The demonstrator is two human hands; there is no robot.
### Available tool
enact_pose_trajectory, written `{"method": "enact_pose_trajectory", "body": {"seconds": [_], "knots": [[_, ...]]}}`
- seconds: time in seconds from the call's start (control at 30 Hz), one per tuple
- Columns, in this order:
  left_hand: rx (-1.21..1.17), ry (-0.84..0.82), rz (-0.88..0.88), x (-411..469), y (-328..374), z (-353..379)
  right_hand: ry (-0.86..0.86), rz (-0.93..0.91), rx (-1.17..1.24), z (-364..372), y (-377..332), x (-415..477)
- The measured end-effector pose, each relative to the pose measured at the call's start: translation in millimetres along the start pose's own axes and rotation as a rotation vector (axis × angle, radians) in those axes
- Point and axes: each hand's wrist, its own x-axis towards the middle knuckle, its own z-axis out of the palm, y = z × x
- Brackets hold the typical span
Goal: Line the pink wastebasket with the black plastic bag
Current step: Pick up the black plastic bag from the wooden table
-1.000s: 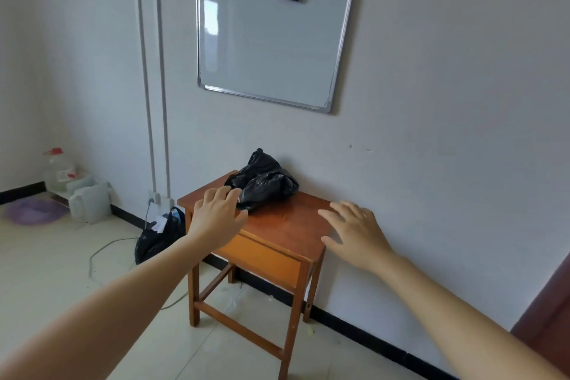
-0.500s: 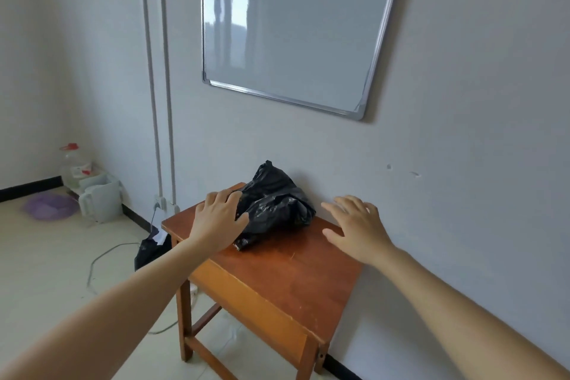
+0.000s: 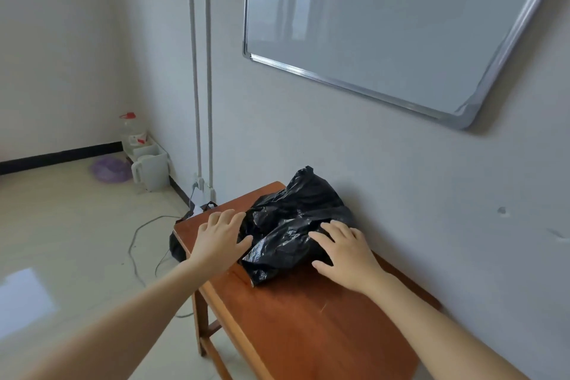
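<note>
A crumpled black plastic bag (image 3: pixel 296 219) lies on the far part of a small brown wooden table (image 3: pixel 308 318), close to the wall. My left hand (image 3: pixel 220 241) rests flat at the bag's left side, fingers spread and touching it. My right hand (image 3: pixel 345 253) lies on the bag's right side, fingers apart on the plastic. Neither hand has closed around the bag. No pink wastebasket is in view.
A whiteboard (image 3: pixel 385 25) hangs on the wall above the table. Two pipes (image 3: pixel 200 71) run down the wall. On the floor are a dark bag (image 3: pixel 177 248) beside the table, a cable (image 3: pixel 138 244), a white jug (image 3: pixel 151 171), a bottle (image 3: pixel 132 129) and a purple basin (image 3: pixel 111 168).
I have come closer to the table. Both hands moved forward; the right hand went from the bare tabletop onto the bag, and the left hand now touches its side.
</note>
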Motion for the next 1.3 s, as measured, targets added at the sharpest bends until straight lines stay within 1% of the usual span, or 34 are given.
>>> {"method": "enact_pose_trajectory", "body": {"seconds": [0.17,0.3,0.47,0.57,0.67,0.73,0.8,0.9,0.97,1.1,1.17,1.3], "knots": [[-0.047,-0.071,0.012,75.2,-15.9,14.8,-0.111,-0.054,-0.061,3.2,16.3,72.3],[-0.08,-0.183,0.056,135.2,-26.8,28.6,-0.119,-0.058,-0.128,-5.5,21.2,143.9],[-0.126,-0.347,0.067,189.4,-36.1,60.2,-0.175,-0.073,-0.245,-10.7,30.7,223.6],[-0.16,-0.463,0.096,206.8,-36.7,77.4,-0.265,-0.103,-0.349,2.2,39.8,249.4],[-0.196,-0.508,0.158,223.4,-37.6,89.7,-0.319,-0.137,-0.436,16.8,47.7,260.8],[-0.223,-0.529,0.202,232.7,-36.9,97.9,-0.337,-0.122,-0.485,22.3,54.8,259.9],[-0.244,-0.56,0.261,238.5,-31.7,104.3,-0.315,-0.078,-0.513,24.4,62.2,254.4],[-0.276,-0.587,0.341,241.4,-16.9,112.6,-0.253,0.022,-0.414,22.1,74.2,244.1],[-0.294,-0.575,0.385,242.0,-5.9,114.6,-0.229,0.063,-0.322,14.9,80.9,236.5],[-0.287,-0.376,0.454,246.9,12.6,109.1,-0.152,0.069,-0.143,-9.5,91.1,215.5],[-0.252,-0.326,0.481,248.4,21.9,96.3,-0.098,0.058,-0.034,-23.1,93.5,204.5],[-0.225,-0.449,0.417,241.0,34.5,64.9,-0.022,0.036,0.064,-47.6,92.8,185.5]]}}
